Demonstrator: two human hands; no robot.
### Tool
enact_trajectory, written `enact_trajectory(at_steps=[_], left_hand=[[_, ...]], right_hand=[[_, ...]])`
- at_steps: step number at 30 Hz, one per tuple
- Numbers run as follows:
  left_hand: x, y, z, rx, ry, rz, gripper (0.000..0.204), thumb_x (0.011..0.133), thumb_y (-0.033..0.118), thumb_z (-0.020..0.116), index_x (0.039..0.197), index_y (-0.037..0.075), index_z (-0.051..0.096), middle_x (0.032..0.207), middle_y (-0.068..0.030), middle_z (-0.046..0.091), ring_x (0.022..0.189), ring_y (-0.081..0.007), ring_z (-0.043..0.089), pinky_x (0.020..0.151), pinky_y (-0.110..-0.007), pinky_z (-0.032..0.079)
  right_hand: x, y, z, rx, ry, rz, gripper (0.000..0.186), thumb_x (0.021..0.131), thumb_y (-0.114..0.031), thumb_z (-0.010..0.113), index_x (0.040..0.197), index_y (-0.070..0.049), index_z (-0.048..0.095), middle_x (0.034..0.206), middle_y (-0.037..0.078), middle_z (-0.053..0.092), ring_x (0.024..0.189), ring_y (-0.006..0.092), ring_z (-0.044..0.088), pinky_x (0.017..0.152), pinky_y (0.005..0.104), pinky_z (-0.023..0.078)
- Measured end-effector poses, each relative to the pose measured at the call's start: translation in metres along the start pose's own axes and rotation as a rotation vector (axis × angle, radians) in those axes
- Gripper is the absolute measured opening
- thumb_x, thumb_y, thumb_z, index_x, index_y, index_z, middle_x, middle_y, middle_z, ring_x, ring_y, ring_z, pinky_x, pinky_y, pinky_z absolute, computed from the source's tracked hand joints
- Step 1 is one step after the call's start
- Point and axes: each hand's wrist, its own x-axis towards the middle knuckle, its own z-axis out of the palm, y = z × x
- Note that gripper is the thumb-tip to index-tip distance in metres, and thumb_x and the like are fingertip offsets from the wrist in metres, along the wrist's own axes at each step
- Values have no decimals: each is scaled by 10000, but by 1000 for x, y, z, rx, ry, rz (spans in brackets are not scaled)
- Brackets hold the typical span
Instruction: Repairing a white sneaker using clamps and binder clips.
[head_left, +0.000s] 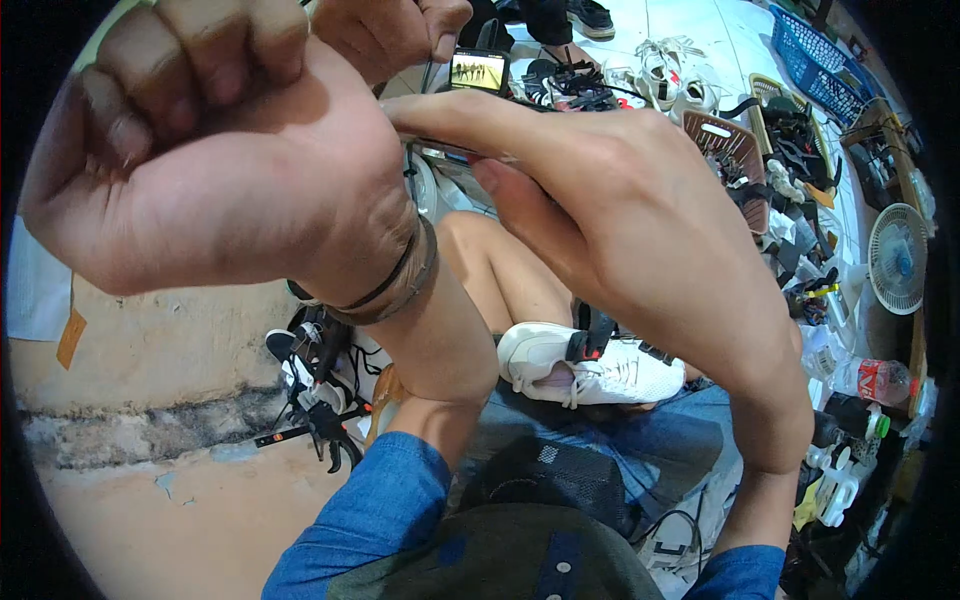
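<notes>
My left hand is raised large at the upper left, palm side showing and fingers curled in. Nothing shows inside its fingers. Dark bands circle that wrist. Beside it, my right hand reaches leftward, its thumb and forefinger closed on a thin dark strip seen edge-on. The strip's far end is hidden behind my hands. Another hand, seemingly another person's, is closed at the top, by a thin metal piece. Below my hands lies a white sneaker with a dark clip on it.
A phone with a lit screen stands beyond the hands. Several shoes, a blue basket and a brown basket are behind. At right are a white fan and a bottle. Black clamps lie left.
</notes>
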Motion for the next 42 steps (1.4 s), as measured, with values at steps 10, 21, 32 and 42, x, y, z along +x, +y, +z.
enact_trajectory(at_steps=[10, 21, 32, 42], left_hand=[[0, 5, 1, -71, 26, -11, 360, 849, 234, 477, 602, 195, 218, 571, 45, 200, 533, -122, 184, 499, -304, 164], [-3, 2, 0, -73, -19, 78, 350, 912, 258, 421, 615, 179, 252, 561, 21, 210, 517, -124, 213, 462, -302, 186], [-4, 19, -14, -50, 12, -34, 351, 862, 244, 471, 607, 196, 234, 571, 43, 201, 533, -121, 197, 498, -304, 172], [-9, 14, -16, 10, 78, 48, 351, 854, 266, 487, 596, 201, 257, 586, 41, 201, 545, -120, 165, 515, -308, 148]], right_hand=[[0, 17, -12, -387, -214, -22, 372, 916, -114, 614, 1264, -233, 666, 759, 121, 636, 719, 300, 641, 622, 403, 497], [3, 14, 1, -600, -101, -91, 289, 955, -163, 562, 1221, -175, 675, 996, 117, 633, 916, 254, 641, 743, 387, 532], [26, -7, 27, -709, -141, -356, 281, 973, -228, 547, 1201, -114, 664, 1159, 113, 629, 1054, 220, 643, 835, 370, 555], [84, 30, -24, -510, -501, -1408, 502, 920, -370, 663, 1263, -13, 580, 1110, 108, 622, 1027, 219, 656, 854, 345, 545]])
